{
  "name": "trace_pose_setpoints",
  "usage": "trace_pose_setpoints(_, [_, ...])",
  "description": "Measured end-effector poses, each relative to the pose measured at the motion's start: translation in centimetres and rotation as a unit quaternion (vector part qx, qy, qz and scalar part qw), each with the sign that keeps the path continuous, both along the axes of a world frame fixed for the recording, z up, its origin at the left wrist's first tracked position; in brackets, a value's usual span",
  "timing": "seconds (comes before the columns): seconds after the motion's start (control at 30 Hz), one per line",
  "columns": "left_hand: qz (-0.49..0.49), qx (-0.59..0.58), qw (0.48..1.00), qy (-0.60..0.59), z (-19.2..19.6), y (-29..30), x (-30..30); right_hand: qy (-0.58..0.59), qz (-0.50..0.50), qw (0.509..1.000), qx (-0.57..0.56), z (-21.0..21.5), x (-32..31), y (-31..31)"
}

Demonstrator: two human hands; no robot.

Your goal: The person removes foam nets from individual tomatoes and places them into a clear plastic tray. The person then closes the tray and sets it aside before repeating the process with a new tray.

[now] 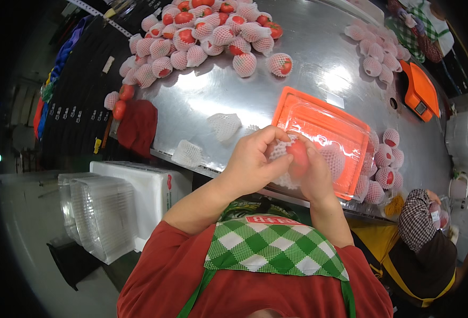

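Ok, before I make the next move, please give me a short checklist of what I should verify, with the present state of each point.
1. Red fruit held: ok, the right hand grips it.
2. Foam net in hand: ok, at the left hand.
3. Net covering the whole fruit: not ok, bare red skin shows.
4. Clear box in place: ok, on the orange tray.
5. Spare nets nearby: ok, on the table beyond the left hand.
6. Fruit free of bruises: cannot tell, fingers and net hide part of it.
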State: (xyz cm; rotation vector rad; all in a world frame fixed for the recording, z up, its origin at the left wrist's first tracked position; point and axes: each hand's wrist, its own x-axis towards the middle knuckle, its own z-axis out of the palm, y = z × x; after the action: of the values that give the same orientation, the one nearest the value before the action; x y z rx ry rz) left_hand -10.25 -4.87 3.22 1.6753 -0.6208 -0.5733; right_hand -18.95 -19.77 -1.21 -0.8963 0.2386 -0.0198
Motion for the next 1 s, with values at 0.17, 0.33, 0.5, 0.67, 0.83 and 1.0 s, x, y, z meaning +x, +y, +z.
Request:
trace_pose_setpoints(0.17, [0.027, 0.01, 0.999, -0.046, 0.2, 1.0, -0.9, 0.001, 0.022, 1.0, -0.01, 0.4, 0.0, 0.6])
trace_pose_setpoints(0.33, [0.043, -0.005, 0.998, -0.05, -0.3, 1.1, -1.4, -0.007, 0.039, 0.999, -0.007, 0.0, -0.2, 0.4])
trace_pose_setpoints(0.5, [0.04, 0.045, 0.962, -0.265, 0.3, 2.4, -2.1, -0.021, 0.029, 0.997, -0.067, 0.4, 0.1, 0.9])
trace_pose_setpoints(0.67, [0.111, 0.115, 0.939, -0.306, -0.8, 4.9, -4.2, -0.049, 0.106, 0.981, -0.155, 1.0, 0.8, 3.0])
trace_pose_setpoints(0.83, [0.193, 0.143, 0.909, -0.342, -1.2, 7.4, -5.4, -0.019, 0.18, 0.983, 0.015, 0.0, 1.6, 6.3])
trace_pose_setpoints(1.0, [0.274, 0.148, 0.9, -0.306, -1.8, 10.0, -7.0, -0.001, 0.265, 0.963, 0.05, -2.9, 2.2, 9.2])
